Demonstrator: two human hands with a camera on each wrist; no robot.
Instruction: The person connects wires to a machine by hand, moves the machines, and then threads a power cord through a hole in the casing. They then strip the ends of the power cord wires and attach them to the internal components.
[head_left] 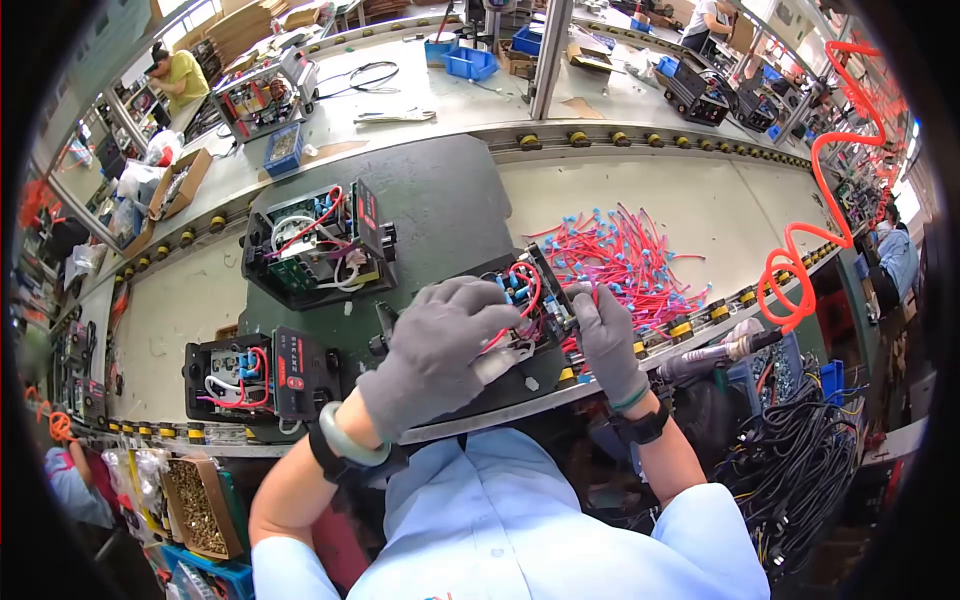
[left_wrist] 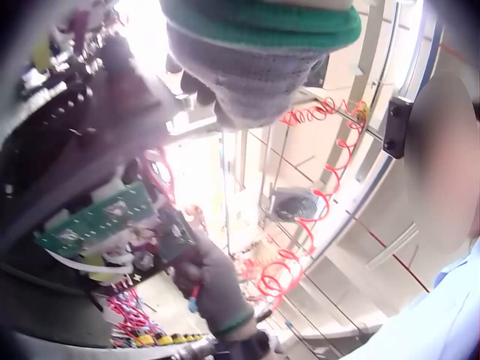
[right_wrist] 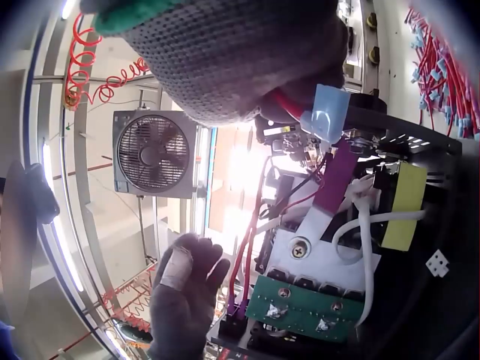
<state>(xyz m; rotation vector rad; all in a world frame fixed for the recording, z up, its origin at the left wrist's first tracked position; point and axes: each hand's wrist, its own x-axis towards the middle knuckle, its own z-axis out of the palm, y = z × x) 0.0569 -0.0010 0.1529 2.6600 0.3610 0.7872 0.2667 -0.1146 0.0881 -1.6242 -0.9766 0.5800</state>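
Observation:
In the head view, my left hand (head_left: 440, 350) lies over the near-left side of an uncovered black device (head_left: 545, 300), its fingers relaxed. The right wrist view shows that left hand (right_wrist: 184, 296) beside the device's green circuit board (right_wrist: 304, 309), with nothing visible in its grip. At the device's right end, my right hand (head_left: 610, 345) is raised with fingers bent. It pinches a short red wire, whose blue connector (right_wrist: 327, 112) sticks out below the glove (right_wrist: 232, 60) in the right wrist view. The fingertips on that wire are mostly hidden.
Two more uncovered devices (head_left: 320, 245) (head_left: 250, 378) stand to the left on the dark green board (head_left: 430, 200). Behind my right hand lies a heap of red wires (head_left: 625, 260). A roller rail (head_left: 680, 328) runs along the near edge, and a coiled orange hose (head_left: 790, 270) hangs at the right.

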